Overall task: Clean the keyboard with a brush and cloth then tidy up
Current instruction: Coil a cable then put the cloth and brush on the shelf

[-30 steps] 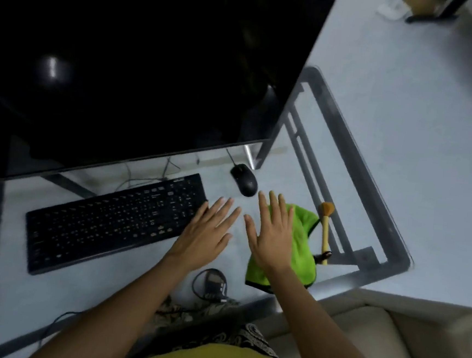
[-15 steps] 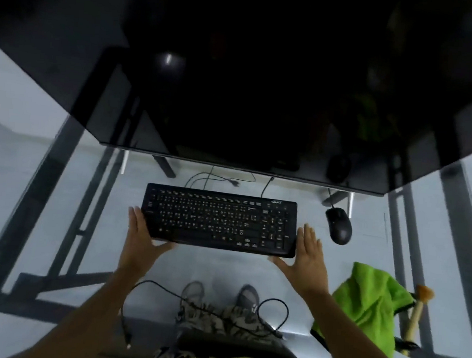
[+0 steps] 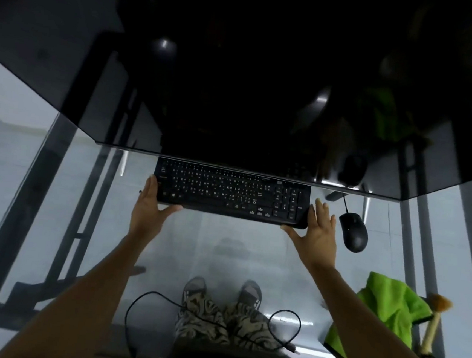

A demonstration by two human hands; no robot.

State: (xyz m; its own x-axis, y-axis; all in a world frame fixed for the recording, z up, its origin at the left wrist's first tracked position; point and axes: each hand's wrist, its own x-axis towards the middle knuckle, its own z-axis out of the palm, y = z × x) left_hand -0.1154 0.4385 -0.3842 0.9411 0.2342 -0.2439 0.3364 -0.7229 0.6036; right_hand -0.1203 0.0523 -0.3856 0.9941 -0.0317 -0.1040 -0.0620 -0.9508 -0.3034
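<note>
Your left hand (image 3: 149,208) and right hand (image 3: 318,229), fingers straight, brace the keyboard (image 3: 232,192) ends at the far desk edge, likely squaring it; cloth (image 3: 383,311) and brush (image 3: 432,324) lie near right.

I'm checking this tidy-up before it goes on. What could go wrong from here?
Two risks, both judgement. The keyboard, pressed between the left hand and right hand, sits at the monitor edge; pushing further may knock it. The right hand is close to the mouse and might nudge it.
</note>
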